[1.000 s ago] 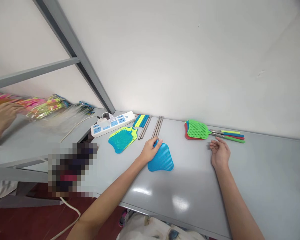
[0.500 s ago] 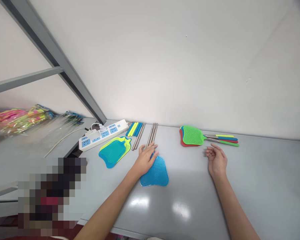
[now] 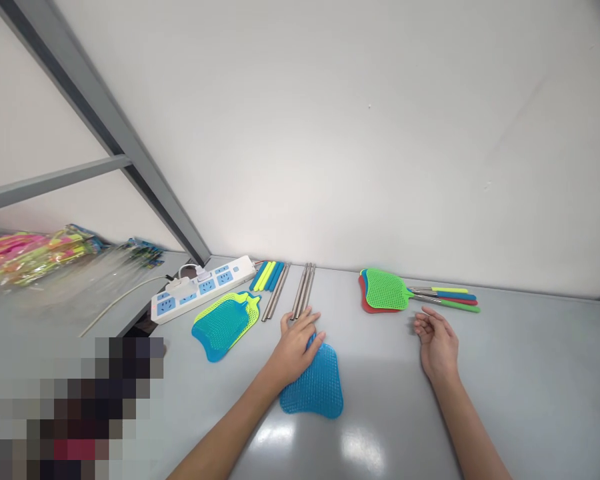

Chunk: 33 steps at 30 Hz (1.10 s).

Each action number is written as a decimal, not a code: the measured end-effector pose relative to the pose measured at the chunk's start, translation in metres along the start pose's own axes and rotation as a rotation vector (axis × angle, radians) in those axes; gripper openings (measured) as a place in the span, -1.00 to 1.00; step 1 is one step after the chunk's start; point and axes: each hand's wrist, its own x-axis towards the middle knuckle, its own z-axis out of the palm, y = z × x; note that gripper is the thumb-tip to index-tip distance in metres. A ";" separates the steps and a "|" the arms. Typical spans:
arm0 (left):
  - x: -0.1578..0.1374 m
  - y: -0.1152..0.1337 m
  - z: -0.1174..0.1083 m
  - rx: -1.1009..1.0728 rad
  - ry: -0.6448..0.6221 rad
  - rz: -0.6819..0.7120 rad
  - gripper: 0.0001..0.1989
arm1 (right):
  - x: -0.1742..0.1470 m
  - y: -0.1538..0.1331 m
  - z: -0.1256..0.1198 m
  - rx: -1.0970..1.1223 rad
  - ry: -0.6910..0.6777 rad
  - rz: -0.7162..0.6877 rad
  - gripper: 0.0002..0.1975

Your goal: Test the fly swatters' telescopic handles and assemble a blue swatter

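Note:
My left hand (image 3: 299, 343) lies palm down over the narrow top of a blue fly swatter head (image 3: 316, 387), its fingers stretched out and thumb along one side. Its fingertips reach the near ends of several metal rods (image 3: 304, 290). Whether it grips the swatter's neck underneath is hidden. My right hand (image 3: 437, 340) hovers palm inward with loosely bent fingers and holds nothing. Just beyond it lie several fly swatters with handles, stacked with a green one (image 3: 387, 290) on top. Loose blue (image 3: 223, 327) and yellow swatter heads (image 3: 253, 308) overlap on the left.
Blue and yellow grip sleeves (image 3: 267, 275) lie beside more metal rods (image 3: 277, 293) near the wall. A white power strip (image 3: 200, 290) with plugs sits at their left. Bagged colourful items (image 3: 40, 253) rest farther left, behind a grey metal frame (image 3: 145, 193).
The view has tilted up a little, so everything sits lower. The blue swatter head under my left hand has slid slightly toward me. My right hand stays about where it was.

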 end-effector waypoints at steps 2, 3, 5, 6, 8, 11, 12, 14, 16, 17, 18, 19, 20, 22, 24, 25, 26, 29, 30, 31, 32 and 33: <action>-0.001 0.002 0.000 -0.020 -0.012 0.030 -0.74 | 0.000 0.001 -0.001 -0.011 -0.005 -0.005 -0.82; -0.001 0.002 0.001 -0.032 -0.019 0.045 -0.74 | 0.000 0.001 -0.001 -0.015 -0.007 -0.009 -0.82; -0.002 0.005 0.000 -0.060 -0.035 0.073 -0.74 | 0.000 0.001 -0.002 -0.020 -0.011 -0.012 -0.82; -0.002 0.006 0.000 -0.076 -0.043 0.083 -0.75 | 0.000 0.001 -0.002 -0.023 -0.013 -0.011 -0.82; -0.002 0.008 -0.002 -0.110 -0.053 0.094 -0.76 | 0.000 0.000 -0.001 -0.030 -0.017 -0.007 -0.83; -0.003 0.011 -0.003 -0.156 -0.064 0.092 -0.76 | 0.000 0.001 -0.001 -0.029 -0.016 -0.006 -0.82; -0.003 0.012 -0.003 -0.172 -0.069 0.090 -0.76 | 0.000 0.001 -0.001 -0.027 -0.015 -0.007 -0.82; -0.004 0.013 -0.003 -0.207 -0.075 0.087 -0.75 | 0.000 0.001 -0.001 -0.030 -0.016 -0.007 -0.82; -0.005 0.013 -0.002 -0.253 -0.078 0.080 -0.75 | 0.000 0.001 -0.001 -0.034 -0.016 -0.006 -0.82; -0.005 0.014 -0.001 -0.278 -0.083 0.073 -0.75 | 0.000 0.001 -0.001 -0.036 -0.014 -0.005 -0.82; -0.006 0.014 0.000 -0.305 -0.090 0.064 -0.75 | 0.000 0.001 -0.001 -0.038 -0.010 -0.007 -0.82; -0.007 0.015 0.001 -0.333 -0.100 0.056 -0.74 | 0.000 0.001 -0.001 -0.041 -0.008 -0.009 -0.82; -0.008 0.016 0.002 -0.359 -0.114 0.049 -0.74 | 0.000 0.001 -0.001 -0.046 -0.008 -0.011 -0.82; -0.010 0.017 0.002 -0.406 -0.148 0.044 -0.75 | 0.000 0.000 -0.001 -0.054 -0.011 -0.014 -0.82; -0.011 0.019 0.002 -0.440 -0.181 0.049 -0.75 | 0.000 0.000 -0.001 -0.057 -0.010 -0.016 -0.82; -0.012 0.021 0.001 -0.452 -0.191 0.054 -0.75 | 0.000 0.001 -0.001 -0.058 -0.009 -0.016 -0.82; -0.012 0.022 0.001 -0.461 -0.197 0.058 -0.76 | 0.000 0.001 0.000 -0.059 -0.007 -0.016 -0.82; -0.013 0.028 -0.003 -0.475 -0.210 0.071 -0.77 | 0.000 0.002 0.000 -0.061 0.000 -0.022 -0.81; -0.013 0.030 -0.004 -0.478 -0.214 0.069 -0.77 | 0.000 0.002 -0.001 -0.061 0.002 -0.025 -0.81; -0.013 0.031 -0.005 -0.480 -0.220 0.064 -0.77 | 0.000 0.002 -0.001 -0.061 0.004 -0.029 -0.82; -0.013 0.033 -0.006 -0.481 -0.227 0.058 -0.76 | 0.000 0.002 -0.001 -0.062 0.006 -0.031 -0.82; -0.012 0.034 -0.007 -0.483 -0.228 0.047 -0.75 | 0.000 0.002 -0.001 -0.064 0.008 -0.032 -0.82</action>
